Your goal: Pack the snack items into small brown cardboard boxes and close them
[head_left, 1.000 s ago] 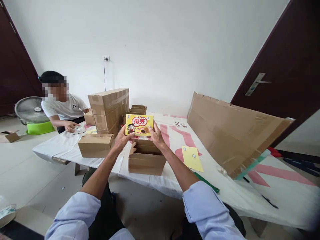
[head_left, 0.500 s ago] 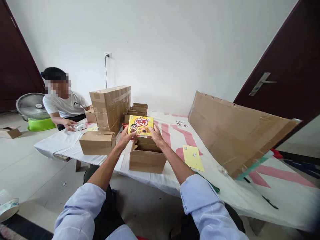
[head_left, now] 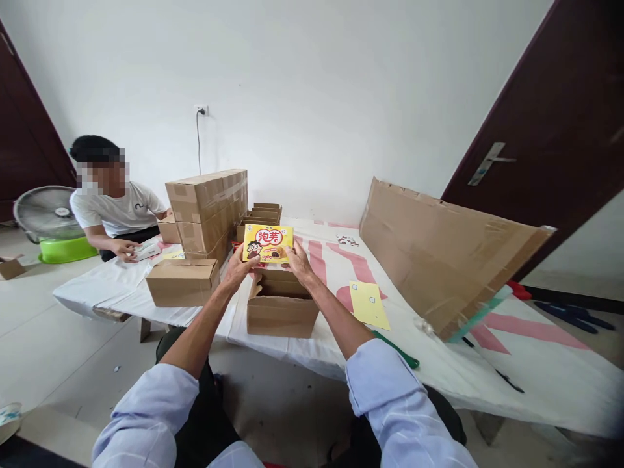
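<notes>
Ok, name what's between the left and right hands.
In the head view, a yellow box lies there, held by the left hand and right hand.

The bottom inside the open carton (head_left: pixel 281 318) is hidden, the bowl (head_left: pixel 10 417) cropped.

- A snack box (head_left: pixel 269 244) sits between the left hand (head_left: pixel 238 268) and right hand (head_left: pixel 299 263), near a front carton (head_left: pixel 281 318) on the table (head_left: pixel 439 377).
- To its left, a second carton (head_left: pixel 182 286) stands before stacked cartons (head_left: pixel 207 208).
- Far left, a co-worker (head_left: pixel 121 211) sits beside a fan (head_left: pixel 46 211).
- Right of the front carton lies a paper sheet (head_left: pixel 369 309); farther right, a panel (head_left: pixel 439 253) stands.
</notes>
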Demonstrator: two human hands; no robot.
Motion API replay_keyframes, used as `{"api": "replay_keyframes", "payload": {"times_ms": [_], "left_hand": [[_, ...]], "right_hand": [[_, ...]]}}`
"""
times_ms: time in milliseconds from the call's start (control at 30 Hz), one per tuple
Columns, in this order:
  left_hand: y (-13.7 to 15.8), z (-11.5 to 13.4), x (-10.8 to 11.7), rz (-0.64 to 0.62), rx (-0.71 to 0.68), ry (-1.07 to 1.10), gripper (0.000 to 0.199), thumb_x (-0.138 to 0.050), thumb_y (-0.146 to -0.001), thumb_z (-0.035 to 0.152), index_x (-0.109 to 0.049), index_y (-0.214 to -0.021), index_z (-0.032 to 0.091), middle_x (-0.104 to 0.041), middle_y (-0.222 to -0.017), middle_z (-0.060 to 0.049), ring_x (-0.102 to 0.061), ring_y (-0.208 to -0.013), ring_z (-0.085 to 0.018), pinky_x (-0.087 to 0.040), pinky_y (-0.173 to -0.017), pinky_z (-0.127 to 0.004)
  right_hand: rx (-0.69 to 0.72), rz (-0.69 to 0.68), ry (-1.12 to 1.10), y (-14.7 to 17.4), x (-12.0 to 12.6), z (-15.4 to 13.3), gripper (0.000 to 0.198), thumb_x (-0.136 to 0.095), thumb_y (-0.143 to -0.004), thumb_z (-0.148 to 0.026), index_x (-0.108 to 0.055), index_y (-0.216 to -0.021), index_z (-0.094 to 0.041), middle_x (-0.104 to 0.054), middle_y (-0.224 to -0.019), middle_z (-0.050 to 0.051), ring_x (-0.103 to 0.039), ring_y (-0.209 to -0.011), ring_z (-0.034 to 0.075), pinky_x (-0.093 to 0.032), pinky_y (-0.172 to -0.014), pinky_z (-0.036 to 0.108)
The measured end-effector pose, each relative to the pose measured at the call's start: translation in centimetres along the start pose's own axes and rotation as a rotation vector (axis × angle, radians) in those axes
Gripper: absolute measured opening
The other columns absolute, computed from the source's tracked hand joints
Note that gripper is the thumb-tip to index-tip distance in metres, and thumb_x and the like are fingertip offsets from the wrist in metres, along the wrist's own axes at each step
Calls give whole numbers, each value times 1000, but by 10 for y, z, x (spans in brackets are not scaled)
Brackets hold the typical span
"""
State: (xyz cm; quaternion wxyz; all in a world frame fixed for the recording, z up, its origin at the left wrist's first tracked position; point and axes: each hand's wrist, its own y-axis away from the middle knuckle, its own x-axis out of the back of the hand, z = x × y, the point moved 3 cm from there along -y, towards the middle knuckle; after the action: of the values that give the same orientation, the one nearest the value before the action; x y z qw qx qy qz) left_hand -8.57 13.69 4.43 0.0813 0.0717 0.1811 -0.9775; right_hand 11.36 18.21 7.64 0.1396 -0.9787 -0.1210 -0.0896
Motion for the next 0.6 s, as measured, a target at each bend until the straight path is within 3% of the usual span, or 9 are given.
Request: {"api": "replay_keyframes", "payload": {"times_ms": [200, 433, 600], "left_hand": [[8, 38, -10, -60, -194, 55, 78, -95, -76, 47, -64, -141, 17, -76, -136, -13, -75, -117, -30, -66, -93, -37], [2, 89, -21, -253, -352, 0, 70, -86, -91, 49, -60, -149, 19, -78, -133, -11, -78, -110, -26, -66, -83, -30], [-16, 117, -19, -379, -443, -5, 69, -95, -83, 47, -64, -138, 20, -78, -133, -12, -78, -117, -28, -67, -94, -36]], "right_hand": [[298, 15, -152, 18, 11, -30, 77, -66, -97, -62, -45, -163, -28, -69, -149, 10, -68, -134, 31, -63, -110, 48], [458, 7, -269, 36, 38, -66, 73, -80, -92, -67, -53, -149, -29, -71, -148, 9, -66, -139, 31, -57, -120, 53], [555, -47, -188, 33, 51, -82, 76, -81, -91, -68, -53, -152, -32, -67, -153, 9, -62, -143, 31, -55, -122, 54]]}}
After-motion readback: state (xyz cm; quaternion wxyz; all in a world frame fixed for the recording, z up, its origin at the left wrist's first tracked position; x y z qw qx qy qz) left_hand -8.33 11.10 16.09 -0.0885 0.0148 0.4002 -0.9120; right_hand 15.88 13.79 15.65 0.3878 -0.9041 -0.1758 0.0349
